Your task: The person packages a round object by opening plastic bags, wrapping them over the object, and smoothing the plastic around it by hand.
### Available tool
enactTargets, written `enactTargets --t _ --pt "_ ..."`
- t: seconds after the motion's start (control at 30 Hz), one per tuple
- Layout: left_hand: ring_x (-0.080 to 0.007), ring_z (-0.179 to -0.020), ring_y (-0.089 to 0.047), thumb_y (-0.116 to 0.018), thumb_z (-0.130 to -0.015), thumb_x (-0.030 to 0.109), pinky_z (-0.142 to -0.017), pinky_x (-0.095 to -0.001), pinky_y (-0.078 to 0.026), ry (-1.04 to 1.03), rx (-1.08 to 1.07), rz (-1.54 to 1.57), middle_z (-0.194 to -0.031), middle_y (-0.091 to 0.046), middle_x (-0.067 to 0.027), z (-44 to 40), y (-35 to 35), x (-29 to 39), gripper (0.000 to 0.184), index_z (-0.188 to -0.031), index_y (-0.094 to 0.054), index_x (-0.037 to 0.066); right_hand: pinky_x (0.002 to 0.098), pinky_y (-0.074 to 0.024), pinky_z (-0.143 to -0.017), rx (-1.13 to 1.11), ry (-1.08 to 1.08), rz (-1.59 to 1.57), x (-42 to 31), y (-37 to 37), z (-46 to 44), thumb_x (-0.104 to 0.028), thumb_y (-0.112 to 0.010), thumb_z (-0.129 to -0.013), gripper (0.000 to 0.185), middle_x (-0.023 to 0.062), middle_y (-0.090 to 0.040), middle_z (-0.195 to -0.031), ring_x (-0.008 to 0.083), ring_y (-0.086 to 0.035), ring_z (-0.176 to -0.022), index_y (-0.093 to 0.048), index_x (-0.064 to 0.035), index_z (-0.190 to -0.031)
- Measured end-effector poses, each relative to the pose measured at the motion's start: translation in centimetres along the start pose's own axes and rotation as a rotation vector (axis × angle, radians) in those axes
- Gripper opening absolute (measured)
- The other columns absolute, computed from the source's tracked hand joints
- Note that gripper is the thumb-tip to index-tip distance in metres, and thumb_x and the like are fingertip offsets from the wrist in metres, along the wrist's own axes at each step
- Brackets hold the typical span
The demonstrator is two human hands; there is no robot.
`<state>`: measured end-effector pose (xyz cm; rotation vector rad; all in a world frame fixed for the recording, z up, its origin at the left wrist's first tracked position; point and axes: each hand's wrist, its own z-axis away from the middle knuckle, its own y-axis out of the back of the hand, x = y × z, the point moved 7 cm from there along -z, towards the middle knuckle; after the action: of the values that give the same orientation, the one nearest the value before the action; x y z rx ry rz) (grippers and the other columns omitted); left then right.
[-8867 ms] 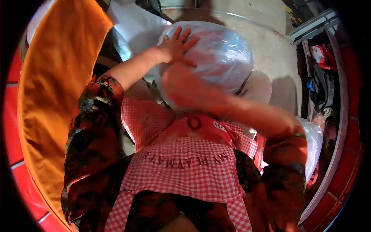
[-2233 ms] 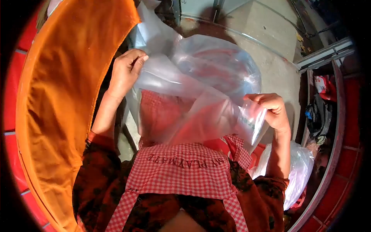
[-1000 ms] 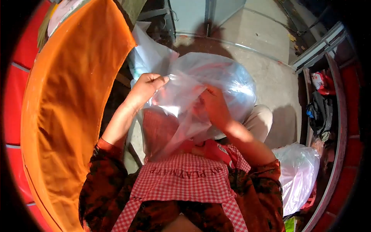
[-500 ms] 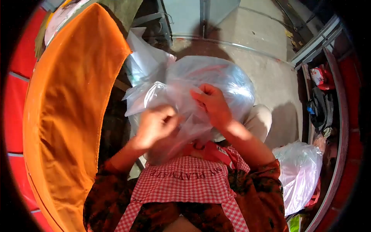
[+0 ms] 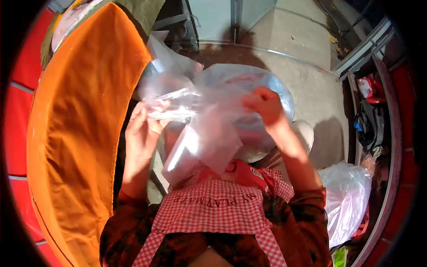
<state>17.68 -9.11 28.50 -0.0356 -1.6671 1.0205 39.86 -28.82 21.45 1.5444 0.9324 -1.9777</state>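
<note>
A large clear plastic bag stretches between my two hands above my lap, its loose end hanging down in front of the checked apron. At the left, my left hand grips one side of the plastic, thumb and fingers closed on it. Higher on the right, my right hand pinches the other side; motion blurs its fingertips. Behind and below them rests a big, bulging clear plastic bag, filled with something I cannot make out.
On my left hangs an orange cloth along a long edge. At the right, another filled clear plastic bag stands near a shelf frame holding dark cloth. Concrete floor lies ahead, beyond a metal rail.
My hands have moved apart, the left one outward to the left and up, the right one to the right. The plastic is now spread wider between them.
</note>
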Motion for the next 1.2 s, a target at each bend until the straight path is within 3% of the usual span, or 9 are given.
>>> enactTargets --t 0.2,0.23,0.4,0.53,0.63,0.7,0.9,1.07,1.2 --pt "-0.0145 -0.076 -0.053 -0.058 -0.095 0.021 -0.076 -0.0312 -0.047 0.323 -0.387 0.502 -0.084 -0.054 -0.0002 0.2 3.8 -2.5 0.026 -0.115 -0.055 0.006 0.0191 -0.0319 -0.047 -0.264 -0.231 -0.797 -3.2 -2.2 -0.2 -0.015 -0.055 -0.095 0.026 -0.0064 -0.034 -0.06 0.0048 -0.035 -0.051 -0.047 -0.0137 -0.07" --pt "-0.0129 -0.078 -0.052 -0.062 -0.092 0.024 -0.076 -0.03 -0.046 -0.041 -0.219 -0.259 -0.085 -0.053 0.0004 1.1 1.5 -0.1 0.033 -0.118 -0.054 0.006 0.0185 -0.0312 -0.046 -0.373 -0.269 -0.958 -3.9 -2.0 -0.3 -0.016 -0.055 -0.096 0.028 -0.0068 -0.031 -0.059 0.0041 -0.033 -0.051 -0.045 -0.0147 -0.069" --pt "-0.0063 -0.076 -0.053 -0.067 -0.089 0.02 -0.068 -0.0223 -0.041 -0.142 0.078 -1.3 -0.083 -0.061 0.0006 1.4 12.1 4.1 0.023 -0.108 -0.065 0.006 0.0223 -0.0254 -0.04 -0.017 -0.086 -0.76 -7.4 8.8 -2.5 -0.025 -0.059 -0.096 0.036 -0.0057 -0.037 -0.06 0.0049 -0.033 -0.047 -0.038 -0.0163 -0.067" --pt "-0.0053 -0.049 -0.038 -0.062 -0.092 0.019 -0.045 -0.023 -0.03 -0.22 0.696 -0.687 -0.058 -0.041 0.0078 2.6 16.7 7.8 0.016 -0.08 -0.062 0.009 0.023 -0.0242 -0.04 0.161 0.072 -0.578 -9.8 11.6 -2.5 -0.024 -0.063 -0.094 0.037 -0.0056 -0.036 -0.059 0.0057 -0.033 -0.046 -0.038 -0.0159 -0.068" --pt "-0.0115 -0.069 -0.049 -0.062 -0.087 0.012 -0.06 -0.0257 -0.041 -0.251 0.614 -0.654 -0.082 -0.05 0.0016 1.5 19.0 6.7 0.009 -0.092 -0.06 0.005 0.0233 -0.0251 -0.041 0.21 0.163 -0.525 -12.5 9.5 -2.0 -0.02 -0.067 -0.091 0.036 -0.0054 -0.036 -0.059 0.0057 -0.034 -0.048 -0.038 -0.0153 -0.071" --pt "-0.0214 -0.109 -0.052 -0.06 -0.081 0.005 -0.093 -0.0344 -0.044 -0.329 0.477 -1.016 -0.122 -0.049 -0.0078 1.4 12.0 7.8 0.042 -0.122 -0.052 0.001 0.0234 -0.0258 -0.042 0.172 0.212 -0.437 -15.4 8.0 -2.1 -0.02 -0.068 -0.09 0.037 -0.0055 -0.037 -0.06 0.0065 -0.035 -0.048 -0.037 -0.0156 -0.07" --pt "-0.0355 -0.119 -0.051 -0.082 -0.064 0.021 -0.103 -0.0432 -0.039 -0.959 -0.146 -1.671 -0.126 -0.054 -0.018 2.2 -13.2 7.3 0.081 -0.133 -0.047 -0.001 0.0238 -0.028 -0.046 -0.193 0.395 -0.166 -21.5 -5.0 -2.1 -0.03 -0.071 -0.087 0.033 -0.0052 -0.039 -0.063 0.0067 -0.036 -0.052 -0.044 -0.0149 -0.074" --pt "-0.0339 -0.066 -0.062 -0.062 -0.084 0.011 -0.063 -0.0401 -0.05 -1.045 0.059 -1.436 -0.071 -0.06 -0.0164 -6.6 -11.0 10.6 0.011 -0.088 -0.062 0.001 0.0242 -0.0298 -0.049 -0.321 0.41 0.103 -25.3 -10.0 -0.4 -0.033 -0.073 -0.084 0.035 -0.0046 -0.043 -0.066 0.0068 -0.036 -0.055 -0.044 -0.0145 -0.077" --pt "-0.0342 -0.069 -0.061 -0.059 -0.085 0.008 -0.064 -0.0385 -0.049 -1.028 0.087 -1.509 -0.076 -0.06 -0.0166 -5.3 -12.9 16.3 0.009 -0.089 -0.059 0.001 0.0274 -0.0337 -0.053 -0.096 0.96 0.717 -26.3 -7.3 -1.8 -0.014 -0.072 -0.082 0.028 -0.0058 -0.037 -0.064 0.0084 -0.038 -0.057 -0.045 -0.0115 -0.086"
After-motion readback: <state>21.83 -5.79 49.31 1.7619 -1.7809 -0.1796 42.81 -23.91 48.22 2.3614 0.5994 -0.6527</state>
